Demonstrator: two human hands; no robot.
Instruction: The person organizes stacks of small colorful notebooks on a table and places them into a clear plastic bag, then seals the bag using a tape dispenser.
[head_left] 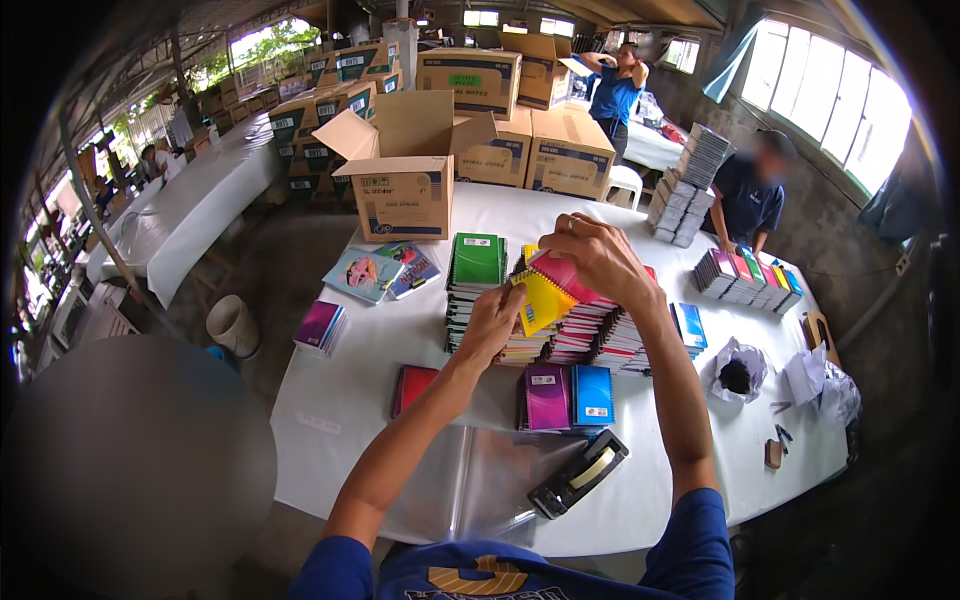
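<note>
Above the stacks in the middle of the table, my left hand [492,318] grips a yellow spiral notebook [545,304] by its left edge. My right hand [598,256] reaches over from the right, fingers closed on a magenta spiral notebook [557,270] just behind the yellow one. Below both hands stand tall stacks of spiral notebooks [575,335], partly hidden by them. A stack topped with a green notebook [478,258] rises at their left. Nearer me lie a purple notebook stack [547,396] and a blue one [592,394] side by side, with a red notebook [413,388] to their left.
A tape dispenser [578,476] and clear plastic sheet [470,490] lie at the near edge. An open carton [405,200] stands at the far left, other cartons [570,150] behind. On the right are more notebooks [748,280], a plastic-lined container [738,372] and a co-worker [750,195].
</note>
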